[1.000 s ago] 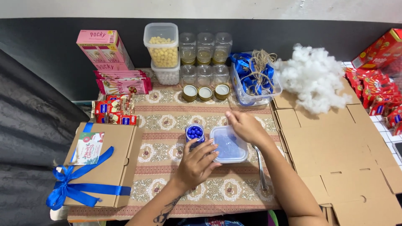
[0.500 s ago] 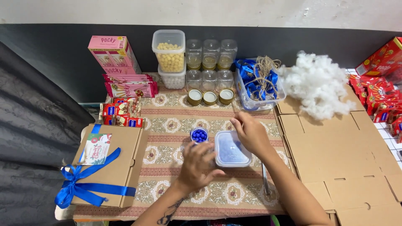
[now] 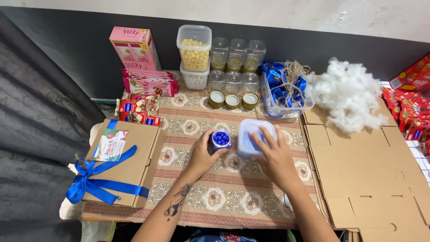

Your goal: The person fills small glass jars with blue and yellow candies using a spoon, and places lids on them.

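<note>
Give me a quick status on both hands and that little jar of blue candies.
Left hand gripping small jar of blue candies, upright, lid off. Right hand flat on lidded plastic tub beside it. Three gold lids lie behind, apart.

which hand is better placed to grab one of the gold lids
Right, probably. The left hand grips the jar of blue candies, while the right hand only rests on the plastic tub, free to reach the gold lids beyond.
</note>
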